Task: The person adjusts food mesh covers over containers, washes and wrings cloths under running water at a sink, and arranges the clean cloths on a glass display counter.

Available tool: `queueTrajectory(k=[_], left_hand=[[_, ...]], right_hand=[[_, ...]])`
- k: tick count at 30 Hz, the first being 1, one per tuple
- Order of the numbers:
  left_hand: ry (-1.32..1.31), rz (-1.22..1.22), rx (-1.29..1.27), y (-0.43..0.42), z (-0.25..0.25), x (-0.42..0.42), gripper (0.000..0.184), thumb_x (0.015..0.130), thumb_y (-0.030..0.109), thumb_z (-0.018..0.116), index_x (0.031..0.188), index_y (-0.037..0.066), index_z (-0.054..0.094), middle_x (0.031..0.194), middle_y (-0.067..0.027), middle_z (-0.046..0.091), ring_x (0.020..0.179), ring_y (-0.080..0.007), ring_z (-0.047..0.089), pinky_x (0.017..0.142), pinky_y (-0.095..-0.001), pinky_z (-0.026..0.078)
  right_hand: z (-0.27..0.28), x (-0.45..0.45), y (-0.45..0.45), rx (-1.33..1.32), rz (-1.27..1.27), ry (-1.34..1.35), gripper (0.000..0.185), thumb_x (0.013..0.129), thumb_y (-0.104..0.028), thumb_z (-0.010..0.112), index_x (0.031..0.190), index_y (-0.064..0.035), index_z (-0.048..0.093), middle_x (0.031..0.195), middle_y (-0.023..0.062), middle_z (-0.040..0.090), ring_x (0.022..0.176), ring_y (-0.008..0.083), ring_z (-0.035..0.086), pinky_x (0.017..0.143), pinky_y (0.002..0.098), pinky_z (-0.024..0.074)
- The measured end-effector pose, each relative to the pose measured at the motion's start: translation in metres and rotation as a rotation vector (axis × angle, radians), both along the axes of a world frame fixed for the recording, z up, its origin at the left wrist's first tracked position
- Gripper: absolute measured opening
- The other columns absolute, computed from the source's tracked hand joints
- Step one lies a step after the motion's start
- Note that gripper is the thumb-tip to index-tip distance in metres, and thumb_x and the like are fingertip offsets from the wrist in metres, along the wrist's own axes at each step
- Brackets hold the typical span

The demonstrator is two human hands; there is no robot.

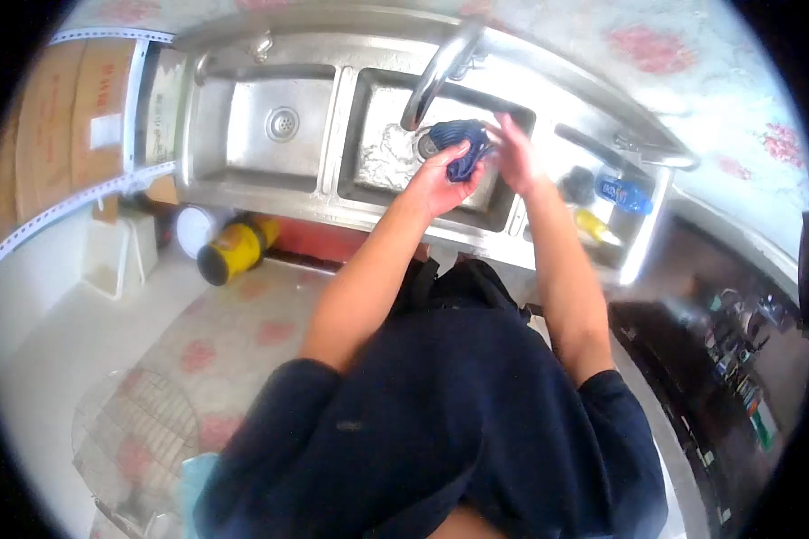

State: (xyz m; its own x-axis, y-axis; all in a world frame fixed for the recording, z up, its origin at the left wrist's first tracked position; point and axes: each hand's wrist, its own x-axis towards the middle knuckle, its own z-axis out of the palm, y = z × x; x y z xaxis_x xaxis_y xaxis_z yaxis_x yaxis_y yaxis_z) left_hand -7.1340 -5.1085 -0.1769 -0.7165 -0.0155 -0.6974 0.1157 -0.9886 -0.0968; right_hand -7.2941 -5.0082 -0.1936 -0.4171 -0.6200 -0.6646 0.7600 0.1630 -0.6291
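Over the middle basin of a steel sink [368, 180], my left hand [442, 184] is closed on a bunched dark blue cloth [463, 144] with fine stripes or ribs. My right hand [515, 157] is close by on the cloth's right side, its fingers stretched out and somewhat blurred; whether they touch the cloth is hard to see. A curved chrome faucet [440, 76] reaches over the basin just above the cloth. Wet, shiny patches show on the basin floor around the drain, which the cloth partly covers.
A left basin [283, 90] adjoins. To the right lie a blue packet [624, 194] and a yellow bottle [597, 227]. Cardboard boxes [54, 126] fill a shelf on the left. Below stand a yellow and black cylinder [234, 251] and a wire fan guard [139, 427].
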Motion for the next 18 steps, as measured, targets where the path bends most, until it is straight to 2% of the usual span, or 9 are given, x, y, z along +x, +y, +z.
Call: queueTrajectory(k=[2, 3, 6, 9, 12, 14, 15, 16, 18], left_hand=[[0.293, -0.048, 0.143, 0.002, 0.006, -0.006, 0.032, 0.092, 0.022, 0.074, 0.115, 0.003, 0.061, 0.102, -0.0111, 0.064, 0.083, -0.0190, 0.061, 0.058, -0.0224, 0.054], [0.234, -0.064, 0.085, 0.007, 0.018, -0.010, 0.034, 0.091, 0.024, 0.075, 0.115, 0.005, 0.061, 0.101, -0.0084, 0.061, 0.077, -0.0153, 0.056, 0.049, -0.0191, 0.043], [0.468, -0.164, 0.070, 0.018, 0.028, -0.019, 0.030, 0.091, 0.026, 0.075, 0.111, 0.008, 0.061, 0.096, -0.0061, 0.059, 0.075, -0.0139, 0.054, 0.046, -0.0186, 0.038], [0.390, -0.284, -0.015, 0.007, 0.033, -0.021, 0.023, 0.091, 0.023, 0.075, 0.103, 0.009, 0.062, 0.083, -0.0022, 0.056, 0.067, -0.0101, 0.051, 0.044, -0.0184, 0.034], [0.400, -0.476, -0.029, -0.007, 0.015, -0.034, 0.015, 0.088, 0.014, 0.073, 0.099, 0.010, 0.064, 0.074, 0.0008, 0.056, 0.063, -0.0075, 0.052, 0.044, -0.0199, 0.034], [-0.063, -0.703, -0.453, -0.008, 0.016, -0.046, 0.015, 0.083, 0.009, 0.074, 0.095, 0.012, 0.066, 0.075, 0.0008, 0.058, 0.065, -0.0072, 0.055, 0.046, -0.0212, 0.038], [-0.161, -0.752, -0.664, -0.005, -0.021, -0.050, 0.015, 0.084, 0.019, 0.069, 0.096, 0.010, 0.070, 0.086, -0.0065, 0.069, 0.075, -0.0160, 0.066, 0.056, -0.0301, 0.050], [-0.165, -0.756, -0.661, -0.002, -0.026, -0.054, 0.015, 0.084, 0.019, 0.069, 0.096, 0.010, 0.070, 0.086, -0.0065, 0.069, 0.075, -0.0160, 0.066, 0.056, -0.0301, 0.050], [-0.501, -1.069, -1.694, 0.000, -0.033, -0.058, 0.029, 0.084, 0.031, 0.068, 0.102, 0.009, 0.071, 0.095, -0.0115, 0.075, 0.086, -0.0265, 0.072, 0.069, -0.0410, 0.056]], right_hand=[[0.005, 0.001, 0.013, -0.315, 0.182, -0.318, 0.078, 0.090, -0.051, 0.071, 0.148, -0.0065, 0.044, 0.133, 0.0126, 0.060, 0.116, 0.0282, 0.060, 0.094, 0.0408, 0.0512], [0.014, 0.004, 0.009, -0.318, 0.181, -0.317, 0.078, 0.090, -0.051, 0.071, 0.148, -0.0065, 0.044, 0.133, 0.0126, 0.060, 0.116, 0.0282, 0.060, 0.094, 0.0408, 0.0512], [0.056, -0.001, -0.017, -0.463, 0.271, -0.261, 0.089, 0.088, -0.045, 0.074, 0.158, -0.0110, 0.029, 0.133, 0.0127, 0.058, 0.111, 0.0248, 0.061, 0.098, 0.0398, 0.0509], [0.071, -0.022, -0.032, -0.340, 0.520, -0.031, 0.082, 0.078, -0.015, 0.082, 0.151, -0.0122, 0.045, 0.117, 0.0077, 0.060, 0.104, 0.0207, 0.061, 0.094, 0.0334, 0.0527], [0.066, -0.024, -0.050, -0.180, 0.669, 0.331, 0.073, 0.077, -0.010, 0.080, 0.145, -0.0114, 0.053, 0.112, 0.0067, 0.059, 0.102, 0.0187, 0.060, 0.091, 0.0299, 0.0513], [0.050, -0.019, -0.059, -0.089, 0.683, 0.461, 0.063, 0.076, -0.001, 0.074, 0.136, -0.0099, 0.060, 0.110, 0.0067, 0.057, 0.100, 0.0187, 0.057, 0.091, 0.0296, 0.0499], [0.027, -0.017, -0.061, 0.039, 0.661, 0.517, 0.054, 0.078, -0.004, 0.072, 0.131, -0.0082, 0.063, 0.111, 0.0090, 0.061, 0.102, 0.0215, 0.060, 0.091, 0.0315, 0.0508], [0.005, -0.012, -0.062, 0.168, 0.638, 0.570, 0.047, 0.080, -0.007, 0.069, 0.126, -0.0065, 0.066, 0.112, 0.0114, 0.065, 0.103, 0.0244, 0.063, 0.092, 0.0335, 0.0516], [-0.040, 0.003, -0.066, 0.415, 0.536, 0.734, 0.038, 0.083, -0.012, 0.065, 0.121, -0.0071, 0.069, 0.111, 0.0155, 0.068, 0.103, 0.0281, 0.067, 0.092, 0.0353, 0.0523]])
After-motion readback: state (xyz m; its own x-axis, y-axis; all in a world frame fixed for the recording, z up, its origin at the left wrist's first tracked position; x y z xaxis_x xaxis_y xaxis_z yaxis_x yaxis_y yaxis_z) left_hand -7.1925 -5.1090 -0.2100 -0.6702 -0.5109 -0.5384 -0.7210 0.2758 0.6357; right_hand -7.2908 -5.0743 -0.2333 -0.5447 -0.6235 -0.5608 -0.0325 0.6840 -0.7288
